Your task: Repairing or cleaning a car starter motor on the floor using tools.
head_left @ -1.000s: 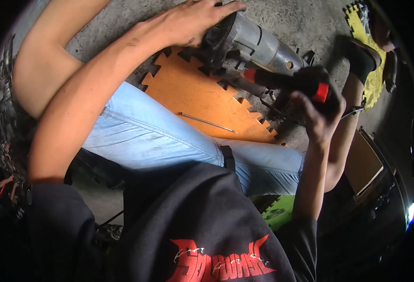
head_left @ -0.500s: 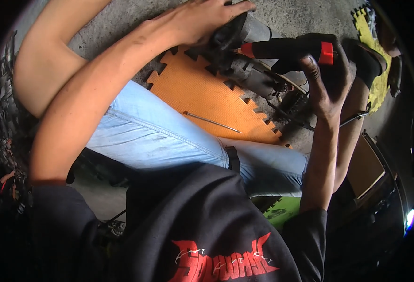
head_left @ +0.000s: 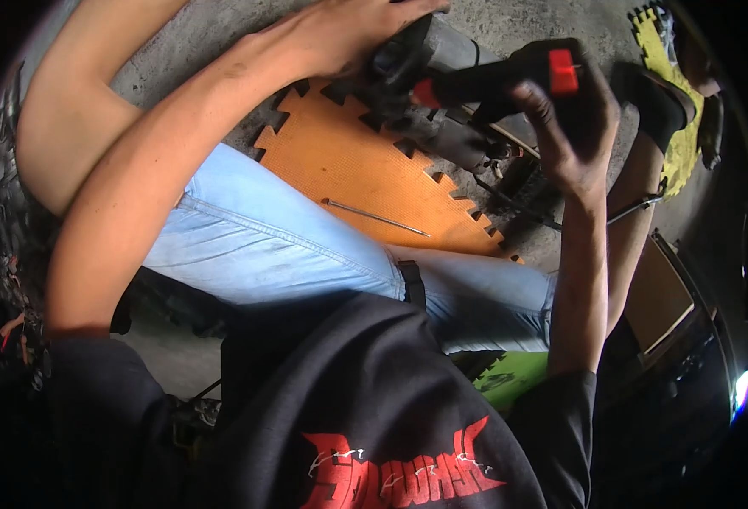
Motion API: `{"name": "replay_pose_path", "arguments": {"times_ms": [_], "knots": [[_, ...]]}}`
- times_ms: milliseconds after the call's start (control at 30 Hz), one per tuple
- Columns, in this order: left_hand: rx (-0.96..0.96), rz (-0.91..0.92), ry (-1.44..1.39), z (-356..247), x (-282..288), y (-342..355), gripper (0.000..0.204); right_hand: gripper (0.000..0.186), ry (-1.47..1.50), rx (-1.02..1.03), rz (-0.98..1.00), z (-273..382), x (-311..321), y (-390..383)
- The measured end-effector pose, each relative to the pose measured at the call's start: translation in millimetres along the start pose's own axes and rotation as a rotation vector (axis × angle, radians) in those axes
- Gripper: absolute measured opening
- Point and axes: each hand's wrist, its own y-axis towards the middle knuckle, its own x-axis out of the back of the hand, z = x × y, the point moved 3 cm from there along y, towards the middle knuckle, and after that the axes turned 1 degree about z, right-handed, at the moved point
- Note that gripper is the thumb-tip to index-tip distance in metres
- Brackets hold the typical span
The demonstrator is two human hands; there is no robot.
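Observation:
At the upper right my right hand (head_left: 584, 140) is wrapped around a black-and-red power tool (head_left: 497, 83). Its red nose points left, toward a greasy mechanical assembly with dark cylinders (head_left: 454, 142); whether the tip touches it is hidden. My left hand (head_left: 361, 32) reaches over the top left end of that assembly and holds a dark end piece (head_left: 395, 64) beside a grey cylinder (head_left: 454, 44). Some of its fingers are cut off by the upper edge.
Under part of the assembly lies an orange foam mat (head_left: 340, 161) with a thin metal rod (head_left: 378, 218) on it. My jeans-clad leg (head_left: 272, 229) crosses in front. A yellow mat (head_left: 683, 165) lies far right, a green one (head_left: 509, 382) nearer, and a brown panel (head_left: 658, 297) stands right.
The power tool and my right hand have shifted a little left and up in the picture. My left hand stays at the assembly's end, while the whole view has drifted slightly.

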Motion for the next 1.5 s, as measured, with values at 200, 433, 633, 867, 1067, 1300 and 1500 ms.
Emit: {"name": "replay_pose_path", "arguments": {"times_ms": [200, 433, 633, 867, 1067, 1300, 1500], "knots": [[-0.023, 0.023, -0.013, -1.5, 3.7, -3.7, 0.099, 0.031, -0.179, 0.086, 0.136, 4.7, -1.2, -2.0], [0.028, 0.093, -0.045, -13.5, 17.3, -5.9, 0.1, 0.027, 0.071, -0.029, 0.042, 5.8, -3.2, -2.2], [0.042, 0.083, -0.03, 5.1, 1.5, 2.4, 0.094, 0.031, 0.08, -0.01, 0.098, 8.2, 0.5, 7.5], [-0.066, -0.046, -0.02, -0.5, 1.4, -6.6, 0.087, 0.032, -0.065, 0.056, 0.106, 19.2, 4.7, 9.7], [-0.117, -0.07, 0.005, 8.4, -9.8, 3.0, 0.087, 0.041, 0.007, 0.084, 0.085, 10.8, 12.0, 9.8], [-0.068, -0.015, -0.014, 0.5, 4.3, -6.1, 0.087, 0.033, -0.063, 0.139, 0.062, 21.4, 11.5, 13.4], [-0.138, -0.077, 0.037, 8.5, -1.4, -5.1, 0.092, 0.033, -0.045, 0.054, 0.097, 8.7, 14.1, 9.0]]}}
